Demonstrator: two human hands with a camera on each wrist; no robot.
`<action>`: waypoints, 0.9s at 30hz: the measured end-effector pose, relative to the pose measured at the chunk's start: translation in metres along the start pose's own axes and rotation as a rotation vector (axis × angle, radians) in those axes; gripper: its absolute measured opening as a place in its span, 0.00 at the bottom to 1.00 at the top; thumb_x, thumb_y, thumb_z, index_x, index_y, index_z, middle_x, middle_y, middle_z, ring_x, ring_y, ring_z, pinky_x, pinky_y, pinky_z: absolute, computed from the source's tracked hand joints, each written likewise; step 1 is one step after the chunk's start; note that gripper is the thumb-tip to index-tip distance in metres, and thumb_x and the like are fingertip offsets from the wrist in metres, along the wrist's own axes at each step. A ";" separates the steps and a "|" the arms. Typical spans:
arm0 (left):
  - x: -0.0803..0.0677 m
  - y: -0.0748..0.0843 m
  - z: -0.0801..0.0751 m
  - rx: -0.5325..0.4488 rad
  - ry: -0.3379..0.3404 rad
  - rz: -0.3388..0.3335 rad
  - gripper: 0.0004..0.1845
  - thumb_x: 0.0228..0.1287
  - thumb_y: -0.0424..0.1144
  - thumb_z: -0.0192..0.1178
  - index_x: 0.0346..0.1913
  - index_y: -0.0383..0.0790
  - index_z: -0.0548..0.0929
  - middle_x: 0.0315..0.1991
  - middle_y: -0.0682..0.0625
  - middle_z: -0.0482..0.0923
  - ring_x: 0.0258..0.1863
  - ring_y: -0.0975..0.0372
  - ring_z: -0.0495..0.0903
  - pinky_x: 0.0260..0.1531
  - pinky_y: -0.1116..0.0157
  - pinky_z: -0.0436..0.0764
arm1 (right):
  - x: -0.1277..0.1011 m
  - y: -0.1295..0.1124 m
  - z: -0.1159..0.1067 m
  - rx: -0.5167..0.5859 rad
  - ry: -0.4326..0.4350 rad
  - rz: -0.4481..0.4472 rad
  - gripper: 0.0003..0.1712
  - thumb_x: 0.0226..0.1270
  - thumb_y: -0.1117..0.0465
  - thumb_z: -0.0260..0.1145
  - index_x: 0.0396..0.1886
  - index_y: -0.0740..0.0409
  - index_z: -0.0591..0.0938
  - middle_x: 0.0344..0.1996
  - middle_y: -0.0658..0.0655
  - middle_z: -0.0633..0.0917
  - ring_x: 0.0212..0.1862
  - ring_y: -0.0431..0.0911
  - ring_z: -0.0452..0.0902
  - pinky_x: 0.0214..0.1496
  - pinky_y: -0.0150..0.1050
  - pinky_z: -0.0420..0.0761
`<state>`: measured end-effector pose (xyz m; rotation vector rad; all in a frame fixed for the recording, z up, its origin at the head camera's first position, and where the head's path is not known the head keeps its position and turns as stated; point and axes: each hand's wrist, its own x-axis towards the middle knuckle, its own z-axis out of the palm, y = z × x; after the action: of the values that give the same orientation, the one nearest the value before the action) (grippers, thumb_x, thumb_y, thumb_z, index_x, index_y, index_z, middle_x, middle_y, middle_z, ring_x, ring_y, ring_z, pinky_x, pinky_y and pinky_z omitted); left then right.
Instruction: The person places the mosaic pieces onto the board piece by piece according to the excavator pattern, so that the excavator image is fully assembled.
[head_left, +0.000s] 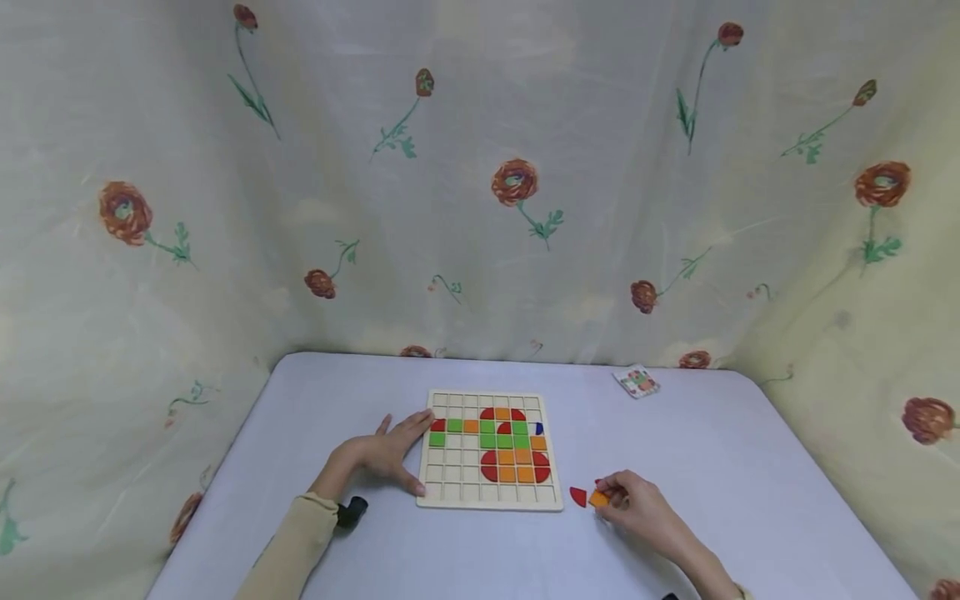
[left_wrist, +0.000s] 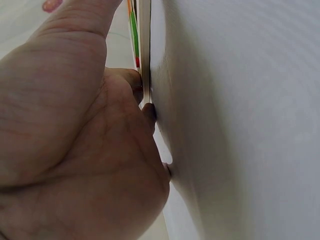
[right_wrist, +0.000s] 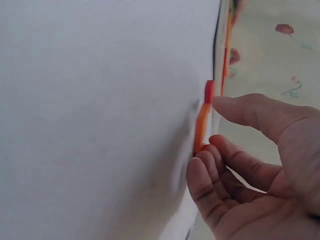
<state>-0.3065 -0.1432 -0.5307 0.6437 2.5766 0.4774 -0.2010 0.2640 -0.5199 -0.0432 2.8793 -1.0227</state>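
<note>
Resting flat, left hand (head_left: 382, 457) has fingers spread against the grid board's (head_left: 489, 450) left edge. Right hand (head_left: 637, 504) curls its fingers onto an orange tile (head_left: 598, 499) on the surface (head_left: 750, 467), beside a red piece (head_left: 577, 497).

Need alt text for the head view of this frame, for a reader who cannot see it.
A person's left hand rests against the left edge of a wooden grid board partly filled with red, green and orange tiles, while the right hand touches an orange tile beside a red tile on a pale table.

Board (head_left: 489, 450) centre table (head_left: 750, 467); card (head_left: 636, 382) behind-right; loose pieces (head_left: 588, 497) right-front.
</note>
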 end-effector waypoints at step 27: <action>-0.003 0.001 -0.001 0.002 -0.004 0.019 0.66 0.41 0.67 0.71 0.78 0.45 0.45 0.79 0.51 0.38 0.78 0.55 0.38 0.73 0.41 0.34 | 0.039 -0.058 0.027 0.044 -0.086 -0.144 0.13 0.53 0.64 0.73 0.39 0.58 0.82 0.33 0.51 0.82 0.34 0.42 0.72 0.31 0.30 0.76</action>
<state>-0.3046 -0.1444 -0.5284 0.6700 2.5693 0.4797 -0.2374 0.1997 -0.5071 -0.2878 2.8084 -1.0794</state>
